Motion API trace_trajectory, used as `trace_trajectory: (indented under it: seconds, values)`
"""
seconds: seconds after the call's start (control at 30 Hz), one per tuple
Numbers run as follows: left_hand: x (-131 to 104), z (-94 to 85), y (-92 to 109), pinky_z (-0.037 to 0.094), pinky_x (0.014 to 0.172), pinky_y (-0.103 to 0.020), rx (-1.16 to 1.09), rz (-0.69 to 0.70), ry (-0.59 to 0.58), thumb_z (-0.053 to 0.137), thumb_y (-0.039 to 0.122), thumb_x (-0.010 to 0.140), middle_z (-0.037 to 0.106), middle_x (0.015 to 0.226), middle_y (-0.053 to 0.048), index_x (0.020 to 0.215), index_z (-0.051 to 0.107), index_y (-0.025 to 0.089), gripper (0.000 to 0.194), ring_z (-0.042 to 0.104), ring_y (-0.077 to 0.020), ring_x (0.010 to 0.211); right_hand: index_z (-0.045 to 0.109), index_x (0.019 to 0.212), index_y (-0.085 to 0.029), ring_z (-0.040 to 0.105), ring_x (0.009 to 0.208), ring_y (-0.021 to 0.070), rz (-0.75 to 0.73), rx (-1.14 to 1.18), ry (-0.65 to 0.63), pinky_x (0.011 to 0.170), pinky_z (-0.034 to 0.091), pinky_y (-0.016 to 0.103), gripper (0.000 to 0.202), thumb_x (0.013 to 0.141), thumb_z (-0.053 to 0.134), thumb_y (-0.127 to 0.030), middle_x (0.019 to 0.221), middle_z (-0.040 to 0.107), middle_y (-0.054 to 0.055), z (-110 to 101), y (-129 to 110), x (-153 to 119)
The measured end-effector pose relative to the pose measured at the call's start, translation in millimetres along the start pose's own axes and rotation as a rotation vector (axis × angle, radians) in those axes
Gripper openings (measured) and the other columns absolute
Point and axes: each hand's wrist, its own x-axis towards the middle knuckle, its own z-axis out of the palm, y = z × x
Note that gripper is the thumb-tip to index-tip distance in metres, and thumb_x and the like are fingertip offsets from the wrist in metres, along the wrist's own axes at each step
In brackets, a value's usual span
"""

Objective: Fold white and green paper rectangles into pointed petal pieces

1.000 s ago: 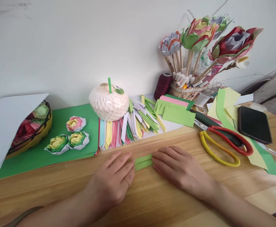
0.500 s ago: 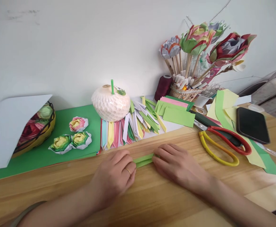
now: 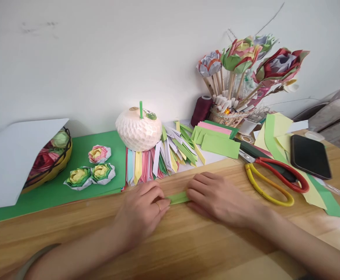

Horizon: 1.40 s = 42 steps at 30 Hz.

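Observation:
A narrow folded strip of light green paper [image 3: 178,198] lies on the wooden table [image 3: 164,245] between my hands. My left hand [image 3: 145,208], with a ring on one finger, is closed on the strip's left end. At the other end, my right hand [image 3: 213,196] grips the paper with bent fingers. Both hands cover the ends of the strip. Behind them are many folded paper pieces [image 3: 170,151] in several colours, and a small stack of flat green paper rectangles [image 3: 221,146].
Scissors [image 3: 270,179] with red and yellow handles lie right of my right hand, beside a phone [image 3: 310,156]. A white textured ornament [image 3: 139,128], paper lotus flowers [image 3: 102,173], a basket [image 3: 62,163] and a purple thread spool [image 3: 202,110] stand along the wall.
The green paper, earlier showing two layers with a gap, now appears as one narrower band. Both hands stay at its ends, and the view has shifted slightly.

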Motion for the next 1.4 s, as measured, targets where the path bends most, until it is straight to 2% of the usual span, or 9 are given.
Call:
trace_trajectory:
  seconds: [0.13,0.3,0.47,0.57,0.77,0.9,1.1,1.27,1.4]
  values:
    - [-1,0.6,-3,0.046,0.071,-0.035,-0.100,-0.070,0.001,0.057,0.016,0.088,0.062,0.076,-0.004,0.082,0.069,0.017,0.013,0.053,-0.0211,0.082,0.054,0.076,-0.018,0.044,0.072,0.0182,-0.009,0.053,-0.107,0.064,0.031,0.031,0.024,0.096,0.041,-0.019,0.080,0.057,0.004,-4,1,4]
    - [2,-0.1,-3,0.044,0.073,-0.035,-0.217,-0.225,-0.037,0.062,0.019,0.086,0.062,0.073,-0.001,0.074,0.065,0.017,0.013,0.053,-0.0196,0.081,0.053,0.077,-0.018,0.046,0.078,0.0181,0.092,0.221,-0.212,0.068,0.035,0.031,0.020,0.094,0.044,-0.020,0.083,0.056,0.004,-11,7,12]
    - [5,-3.4,2,0.042,0.073,-0.036,-0.203,-0.321,-0.086,0.051,0.021,0.092,0.062,0.074,-0.001,0.073,0.063,0.019,0.022,0.052,-0.0200,0.082,0.054,0.076,-0.018,0.047,0.082,0.0179,0.191,0.318,-0.234,0.073,0.037,0.032,0.016,0.091,0.050,-0.021,0.085,0.056,0.004,-9,10,13]
    - [5,-2.6,4,0.041,0.074,-0.038,-0.128,-0.314,-0.081,0.047,0.019,0.092,0.063,0.076,-0.002,0.075,0.062,0.019,0.023,0.051,-0.0211,0.083,0.054,0.075,-0.018,0.048,0.082,0.0188,0.228,0.291,-0.230,0.073,0.037,0.033,0.016,0.090,0.051,-0.023,0.085,0.056,0.004,-6,9,12]
    - [7,3.3,6,0.038,0.071,-0.037,0.065,-0.338,-0.080,0.054,0.016,0.084,0.060,0.072,0.000,0.068,0.053,0.018,0.016,0.051,-0.0226,0.080,0.052,0.074,-0.018,0.048,0.079,0.0192,0.262,0.262,-0.184,0.073,0.037,0.033,0.018,0.090,0.050,-0.026,0.084,0.055,0.005,0,6,12]
    - [7,3.2,7,0.038,0.069,-0.037,0.145,-0.343,-0.128,0.059,0.017,0.081,0.059,0.077,-0.002,0.075,0.053,0.017,0.008,0.050,-0.0236,0.079,0.052,0.079,-0.017,0.047,0.078,0.0195,0.298,0.246,-0.120,0.073,0.038,0.034,0.014,0.091,0.050,-0.024,0.085,0.055,0.006,4,3,10]
    - [6,2.2,4,0.038,0.069,-0.035,0.100,-0.335,-0.145,0.058,0.016,0.085,0.057,0.079,-0.001,0.078,0.054,0.018,0.008,0.048,-0.0220,0.080,0.053,0.082,-0.017,0.048,0.079,0.0180,0.332,0.350,-0.051,0.072,0.039,0.031,0.006,0.088,0.053,-0.016,0.086,0.056,0.005,10,4,6]
    - [5,1.9,2,0.039,0.069,-0.035,0.023,-0.365,-0.148,0.059,0.017,0.084,0.056,0.078,-0.001,0.074,0.055,0.018,0.011,0.048,-0.0213,0.080,0.055,0.080,-0.017,0.049,0.079,0.0179,0.323,0.414,-0.062,0.073,0.039,0.031,0.012,0.091,0.051,-0.021,0.085,0.057,0.005,9,6,6]
    - [6,-0.3,4,0.038,0.069,-0.036,-0.019,-0.359,-0.145,0.049,0.017,0.090,0.057,0.079,-0.002,0.075,0.057,0.018,0.017,0.047,-0.0209,0.079,0.055,0.077,-0.017,0.049,0.078,0.0179,0.346,0.358,-0.076,0.073,0.038,0.032,0.017,0.092,0.049,-0.020,0.082,0.057,0.005,8,4,8]
